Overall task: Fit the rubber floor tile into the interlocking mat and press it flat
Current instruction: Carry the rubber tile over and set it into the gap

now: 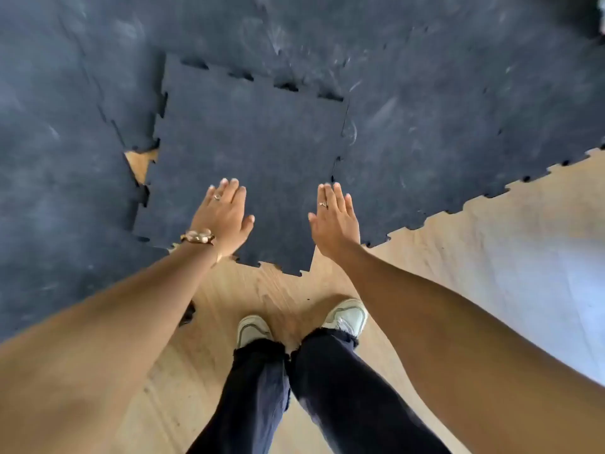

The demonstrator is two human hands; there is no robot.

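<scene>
Rubber floor tile (242, 152): a dark tile with toothed edges, laid in the gap of the interlocking mat (458, 93), beyond and beneath both hands; its far edge is seen raised over the mat, and a wedge of bare floor is left open at its left side.
Left hand (222, 214): spread flat, palm down, over the tile's near left part; nothing is gripped; a wristwatch (198, 238) and a ring are worn.
Right hand (335, 221): opened flat, fingers extended, at the tile's near right edge; nothing is gripped.
Wooden floor (262, 290): exposed below the hands, where two pale sneakers (348, 316) are planted.
</scene>
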